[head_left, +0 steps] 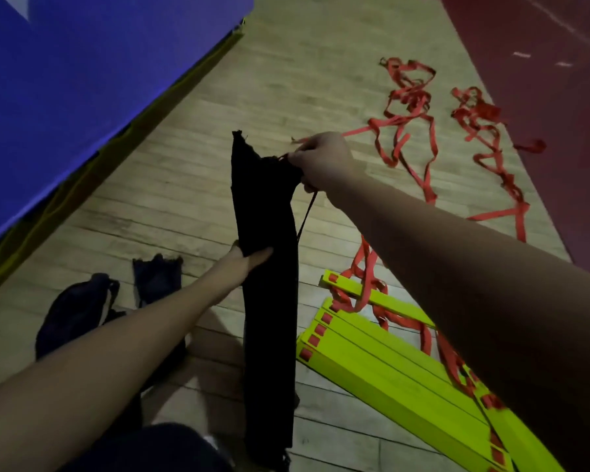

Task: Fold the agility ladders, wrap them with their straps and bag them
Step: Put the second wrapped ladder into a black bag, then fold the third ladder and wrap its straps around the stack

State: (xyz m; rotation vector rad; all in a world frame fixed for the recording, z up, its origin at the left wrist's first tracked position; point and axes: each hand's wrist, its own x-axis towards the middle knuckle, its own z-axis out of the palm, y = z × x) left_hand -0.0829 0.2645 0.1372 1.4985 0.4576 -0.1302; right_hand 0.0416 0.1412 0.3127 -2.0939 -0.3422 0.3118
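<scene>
Landmark: black drawstring bag, long and narrow, held upright in front of the person with its foot near the wood floor.
Right hand: at the bag's mouth, fingers curled tight and bunching the top fabric. Thin cord hangs out from under the fist down the bag's right edge.
Why there: likely cinching the mouth, or holding it gathered before a pull on the cord. Can't tell which.
Left hand: wraps the bag's left edge about midway up, thumb across the front, fingers hidden behind. Reads as a steadying grip, so the top hand has something to work against.
Bag look: matte black, limp cloth but standing straight and fairly full-bodied. Probably a folded ladder is inside; contents not visible. One top corner pokes up left of the right hand, so the mouth is not fully closed.
Ladder not yet bagged: yellow-green rungs stacked flat on the floor just right of the bag's lower half, red tabs at their ends, red webbing looped loosely over them. Not wrapped yet.
Loose red straps: tangled on the floor beyond and right of the bag's top; a second tangle lies further right.
Spare bags: two dark pouches slumped on the floor left of the bag, flat, look empty.
Blue mat: far left of the bag, edge running diagonally.
Red floor area: far right, past the straps.
Progress guess: one ladder about done, at least one more to fold.
</scene>
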